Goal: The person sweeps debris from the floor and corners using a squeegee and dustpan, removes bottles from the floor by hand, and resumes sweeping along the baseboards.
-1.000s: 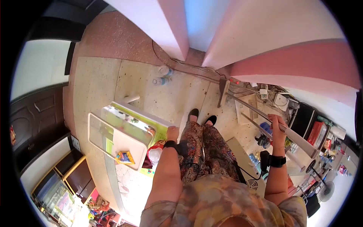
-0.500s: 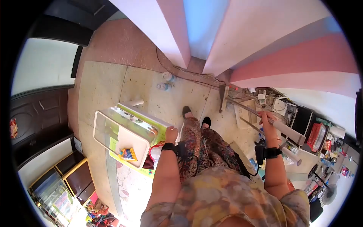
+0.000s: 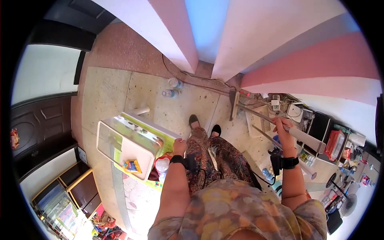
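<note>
My right hand [image 3: 283, 127] is wrapped around the handle of a long-handled floor tool [image 3: 303, 139]. Its flat, narrow head [image 3: 235, 106] stands on the floor near the wall; whether it is a broom or a squeegee I cannot tell. A second pole [image 3: 264, 135] runs below it, passing under my right wrist. My left hand [image 3: 179, 147] is curled at the edge of a green-topped table [image 3: 170, 141], its fingertips partly hidden. On that table are a clear container with a pale rim [image 3: 138, 157], a yellow-and-blue packet [image 3: 132, 166] and a red-and-white bag [image 3: 162, 165].
Two plastic bottles [image 3: 170, 93] are on the floor ahead. A cable [image 3: 188, 76] runs along the wall base. To the right, a crowded surface holds a red basket [image 3: 335, 145] and a small fan [image 3: 349, 203]. A dark door [image 3: 40, 124] and cabinet [image 3: 82, 190] stand left.
The view has shifted slightly, so the table, bottles and feet appear a little further left and lower. Both hands keep their places on the tool handle and at the table edge.
</note>
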`<state>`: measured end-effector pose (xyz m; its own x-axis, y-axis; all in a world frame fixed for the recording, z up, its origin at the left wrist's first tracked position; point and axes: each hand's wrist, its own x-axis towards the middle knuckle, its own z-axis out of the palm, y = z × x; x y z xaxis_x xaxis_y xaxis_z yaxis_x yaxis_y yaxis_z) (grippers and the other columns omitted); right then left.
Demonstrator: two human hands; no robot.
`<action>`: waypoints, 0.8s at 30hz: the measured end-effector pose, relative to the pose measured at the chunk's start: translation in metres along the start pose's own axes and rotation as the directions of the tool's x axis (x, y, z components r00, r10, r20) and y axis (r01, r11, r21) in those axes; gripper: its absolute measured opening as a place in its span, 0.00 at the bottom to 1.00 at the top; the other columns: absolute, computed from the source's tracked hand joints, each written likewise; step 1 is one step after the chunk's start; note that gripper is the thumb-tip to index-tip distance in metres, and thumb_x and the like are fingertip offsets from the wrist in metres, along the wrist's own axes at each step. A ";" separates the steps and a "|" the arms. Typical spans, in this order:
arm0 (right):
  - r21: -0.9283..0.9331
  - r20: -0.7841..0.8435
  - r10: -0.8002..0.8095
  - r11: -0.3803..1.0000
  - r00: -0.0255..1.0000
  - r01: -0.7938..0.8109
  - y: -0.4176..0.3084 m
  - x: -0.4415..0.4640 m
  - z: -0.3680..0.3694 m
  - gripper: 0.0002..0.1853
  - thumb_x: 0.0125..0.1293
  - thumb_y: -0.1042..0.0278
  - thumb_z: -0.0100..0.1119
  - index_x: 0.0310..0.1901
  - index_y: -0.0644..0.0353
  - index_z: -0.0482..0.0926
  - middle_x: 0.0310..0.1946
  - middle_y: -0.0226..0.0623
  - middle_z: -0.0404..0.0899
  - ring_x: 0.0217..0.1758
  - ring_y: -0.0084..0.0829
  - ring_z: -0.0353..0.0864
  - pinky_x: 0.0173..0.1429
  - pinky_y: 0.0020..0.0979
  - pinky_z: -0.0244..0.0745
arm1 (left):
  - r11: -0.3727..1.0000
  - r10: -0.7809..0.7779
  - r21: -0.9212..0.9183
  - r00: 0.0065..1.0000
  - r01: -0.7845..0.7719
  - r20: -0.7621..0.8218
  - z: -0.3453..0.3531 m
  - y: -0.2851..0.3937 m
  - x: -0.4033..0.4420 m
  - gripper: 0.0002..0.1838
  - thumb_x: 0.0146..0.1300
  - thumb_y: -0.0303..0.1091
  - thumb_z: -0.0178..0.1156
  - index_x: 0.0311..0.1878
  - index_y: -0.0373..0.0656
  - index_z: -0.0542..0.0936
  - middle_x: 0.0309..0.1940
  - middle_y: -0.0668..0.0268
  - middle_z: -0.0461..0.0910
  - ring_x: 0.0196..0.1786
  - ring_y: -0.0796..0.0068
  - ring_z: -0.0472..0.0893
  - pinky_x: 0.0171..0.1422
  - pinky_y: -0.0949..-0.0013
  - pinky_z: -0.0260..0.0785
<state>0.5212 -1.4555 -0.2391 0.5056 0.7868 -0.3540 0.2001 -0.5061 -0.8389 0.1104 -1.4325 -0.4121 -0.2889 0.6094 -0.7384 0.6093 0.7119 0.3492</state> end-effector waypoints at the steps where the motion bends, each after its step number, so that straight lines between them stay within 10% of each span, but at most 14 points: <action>1: 0.005 -0.006 -0.005 1.000 1.000 0.005 0.000 0.000 0.001 0.10 0.60 0.68 0.50 0.31 0.67 0.76 0.27 0.33 0.77 0.19 0.19 0.71 0.24 0.19 0.67 | 1.000 0.004 0.002 1.000 -0.004 -0.001 -0.002 0.004 -0.002 0.21 0.47 0.37 0.55 0.43 0.33 0.74 0.39 0.49 0.76 0.45 0.58 0.76 0.49 0.66 0.67; 15: -0.011 0.014 -0.004 1.000 1.000 0.004 -0.035 -0.030 -0.021 0.08 0.59 0.71 0.50 0.30 0.66 0.77 0.25 0.34 0.77 0.19 0.18 0.71 0.24 0.19 0.67 | 0.993 0.073 0.090 0.997 -0.074 0.013 0.008 0.011 0.008 0.19 0.50 0.35 0.53 0.44 0.34 0.74 0.37 0.55 0.77 0.42 0.66 0.76 0.46 0.69 0.66; 16: -0.009 0.040 -0.017 1.000 0.999 0.018 -0.041 -0.033 -0.022 0.08 0.60 0.71 0.50 0.31 0.66 0.77 0.25 0.34 0.76 0.20 0.18 0.71 0.25 0.19 0.66 | 0.989 0.119 0.083 0.993 -0.118 -0.012 0.010 0.008 0.009 0.21 0.48 0.39 0.51 0.42 0.34 0.74 0.36 0.48 0.77 0.44 0.54 0.76 0.49 0.63 0.66; 24: 0.111 0.157 -0.058 0.993 0.986 0.040 -0.058 -0.052 -0.016 0.08 0.60 0.72 0.50 0.32 0.66 0.77 0.28 0.34 0.76 0.23 0.18 0.72 0.27 0.18 0.68 | 0.978 0.131 0.166 0.991 -0.128 -0.007 0.002 0.005 0.006 0.18 0.49 0.39 0.49 0.39 0.36 0.76 0.35 0.46 0.76 0.42 0.51 0.75 0.47 0.61 0.67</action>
<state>0.4967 -1.4728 -0.1657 0.3549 0.8604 -0.3658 0.1259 -0.4317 -0.8932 0.1132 -1.4260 -0.4157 -0.2117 0.6999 -0.6822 0.7556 0.5599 0.3400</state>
